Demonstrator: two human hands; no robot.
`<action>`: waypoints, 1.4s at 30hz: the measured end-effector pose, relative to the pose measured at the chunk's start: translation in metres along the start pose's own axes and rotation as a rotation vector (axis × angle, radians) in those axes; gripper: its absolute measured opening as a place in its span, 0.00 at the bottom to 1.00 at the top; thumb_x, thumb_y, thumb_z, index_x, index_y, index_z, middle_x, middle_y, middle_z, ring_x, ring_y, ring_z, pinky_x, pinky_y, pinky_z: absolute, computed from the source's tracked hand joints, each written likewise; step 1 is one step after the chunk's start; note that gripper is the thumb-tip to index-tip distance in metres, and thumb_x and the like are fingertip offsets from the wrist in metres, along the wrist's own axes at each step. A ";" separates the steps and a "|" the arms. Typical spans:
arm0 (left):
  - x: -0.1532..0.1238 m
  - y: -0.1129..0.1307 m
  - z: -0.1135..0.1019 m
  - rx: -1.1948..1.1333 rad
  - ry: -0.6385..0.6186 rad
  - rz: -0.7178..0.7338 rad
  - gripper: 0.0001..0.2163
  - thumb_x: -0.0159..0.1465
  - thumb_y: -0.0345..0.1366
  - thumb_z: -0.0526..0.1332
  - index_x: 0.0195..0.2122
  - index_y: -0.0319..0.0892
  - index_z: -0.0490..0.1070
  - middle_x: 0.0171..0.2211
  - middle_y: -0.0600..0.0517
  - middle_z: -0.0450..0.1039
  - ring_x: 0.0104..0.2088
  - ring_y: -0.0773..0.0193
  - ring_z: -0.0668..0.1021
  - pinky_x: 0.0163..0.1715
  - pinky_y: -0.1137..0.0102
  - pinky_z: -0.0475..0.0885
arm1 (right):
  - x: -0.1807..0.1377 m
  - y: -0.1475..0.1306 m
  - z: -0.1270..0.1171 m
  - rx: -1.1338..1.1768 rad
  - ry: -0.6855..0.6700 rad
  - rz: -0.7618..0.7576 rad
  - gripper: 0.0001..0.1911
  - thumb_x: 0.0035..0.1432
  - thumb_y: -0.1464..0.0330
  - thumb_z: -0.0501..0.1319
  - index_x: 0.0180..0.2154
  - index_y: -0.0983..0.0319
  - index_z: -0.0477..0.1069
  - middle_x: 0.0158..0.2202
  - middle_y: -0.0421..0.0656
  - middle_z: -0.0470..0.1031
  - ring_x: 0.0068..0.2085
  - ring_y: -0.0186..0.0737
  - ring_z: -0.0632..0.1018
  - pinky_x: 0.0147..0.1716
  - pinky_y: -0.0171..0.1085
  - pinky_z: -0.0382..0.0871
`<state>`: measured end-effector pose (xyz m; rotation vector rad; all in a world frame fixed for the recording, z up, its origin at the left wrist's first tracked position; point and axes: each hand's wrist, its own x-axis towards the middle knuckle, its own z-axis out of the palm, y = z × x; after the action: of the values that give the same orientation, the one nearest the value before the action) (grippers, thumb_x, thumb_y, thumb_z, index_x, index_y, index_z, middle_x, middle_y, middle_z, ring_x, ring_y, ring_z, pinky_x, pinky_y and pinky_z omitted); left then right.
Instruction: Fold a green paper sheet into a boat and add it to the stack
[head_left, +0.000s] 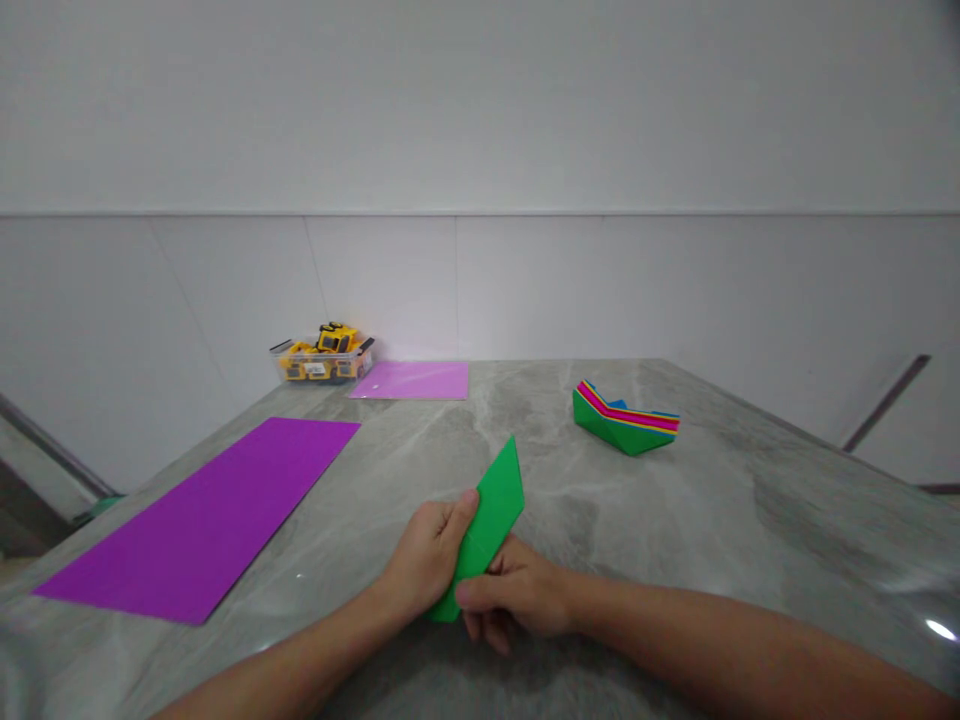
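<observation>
A folded green paper piece [496, 505] stands tilted over the grey marble table [750, 520], near the front middle. My left hand [427, 555] grips its left side with fingers closed on the paper. My right hand [517, 598] pinches its lower right edge, thumb on top. Both hands hold the same piece.
A stack of folded paper boats [626, 418], green outermost with pink, yellow and blue inside, sits at the back right. A large purple sheet [210, 515] lies at the left, a smaller purple sheet [412, 381] farther back. A yellow toy truck in a clear box [324, 356] stands by the wall.
</observation>
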<state>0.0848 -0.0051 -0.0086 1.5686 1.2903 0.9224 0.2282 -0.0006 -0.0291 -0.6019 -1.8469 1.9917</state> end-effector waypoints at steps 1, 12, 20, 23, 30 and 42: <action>-0.001 0.001 0.001 -0.033 -0.034 -0.002 0.31 0.60 0.66 0.47 0.17 0.42 0.61 0.16 0.56 0.58 0.19 0.68 0.61 0.18 0.72 0.54 | -0.001 0.002 0.001 0.073 -0.025 0.021 0.22 0.49 0.52 0.62 0.19 0.63 0.68 0.14 0.36 0.65 0.13 0.28 0.67 0.12 0.27 0.56; -0.002 0.003 -0.017 -0.097 -0.221 0.002 0.32 0.63 0.62 0.49 0.18 0.38 0.69 0.15 0.50 0.69 0.18 0.66 0.68 0.20 0.72 0.59 | 0.001 0.007 0.000 0.308 0.194 -0.085 0.21 0.47 0.54 0.61 0.16 0.65 0.68 0.10 0.36 0.62 0.09 0.26 0.59 0.09 0.30 0.45; 0.002 0.009 -0.031 0.033 -0.204 0.004 0.30 0.61 0.63 0.50 0.16 0.41 0.64 0.14 0.56 0.58 0.17 0.69 0.58 0.19 0.72 0.50 | 0.003 0.004 -0.002 0.351 0.305 -0.103 0.24 0.47 0.50 0.61 0.15 0.64 0.67 0.07 0.35 0.58 0.09 0.26 0.56 0.10 0.32 0.42; 0.005 0.013 -0.046 0.192 -0.188 0.070 0.28 0.62 0.62 0.50 0.16 0.43 0.56 0.15 0.59 0.50 0.18 0.70 0.54 0.18 0.71 0.48 | 0.003 0.001 -0.009 0.226 0.440 -0.165 0.28 0.49 0.47 0.60 0.15 0.64 0.67 0.07 0.34 0.56 0.10 0.26 0.54 0.13 0.31 0.43; 0.008 0.004 -0.036 0.563 0.059 0.159 0.23 0.69 0.47 0.46 0.19 0.42 0.64 0.18 0.52 0.65 0.22 0.64 0.66 0.26 0.68 0.53 | 0.005 0.002 -0.015 0.000 0.391 -0.128 0.29 0.52 0.45 0.59 0.16 0.63 0.67 0.08 0.34 0.58 0.10 0.26 0.56 0.13 0.31 0.45; -0.003 0.008 -0.025 0.238 0.018 0.076 0.26 0.64 0.58 0.44 0.16 0.45 0.51 0.16 0.57 0.48 0.18 0.68 0.55 0.21 0.69 0.49 | -0.005 -0.005 0.004 0.172 0.181 -0.088 0.30 0.53 0.45 0.60 0.17 0.64 0.66 0.08 0.35 0.61 0.09 0.26 0.60 0.10 0.29 0.47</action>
<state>0.0638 -0.0039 0.0077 1.8069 1.4026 0.8552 0.2301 -0.0065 -0.0233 -0.6160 -1.5515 1.9450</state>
